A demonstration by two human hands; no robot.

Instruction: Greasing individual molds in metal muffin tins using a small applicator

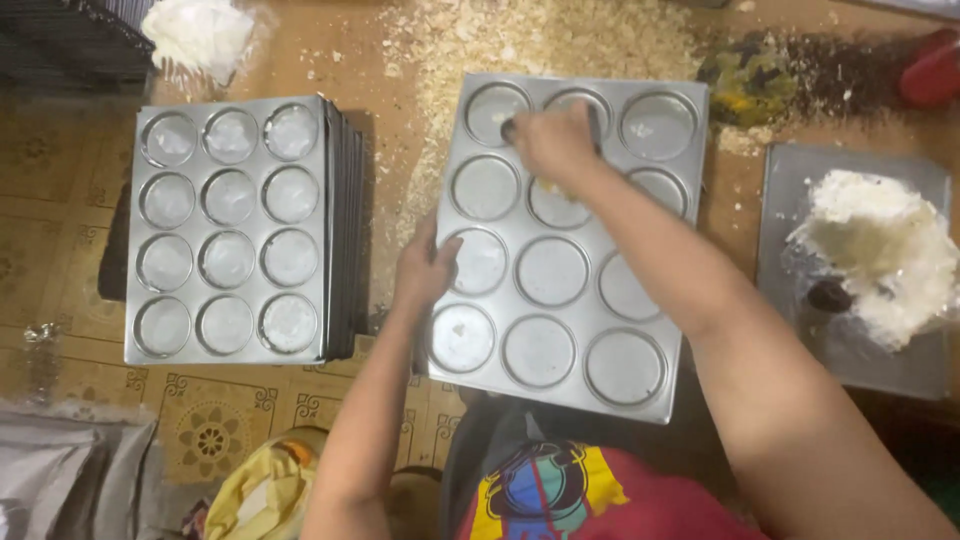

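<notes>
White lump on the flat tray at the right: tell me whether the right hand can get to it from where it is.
Probably yes: the right hand is over the muffin tray, and nothing stands between it and the white lump.

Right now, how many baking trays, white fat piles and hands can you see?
Muffin trays: 2, the one being handled and the top tray of the stack; trays beneath it cannot be counted
Flat tray: 1
White fat piles: 2
Hands: 2, left hand, right hand
Total: 7
</notes>
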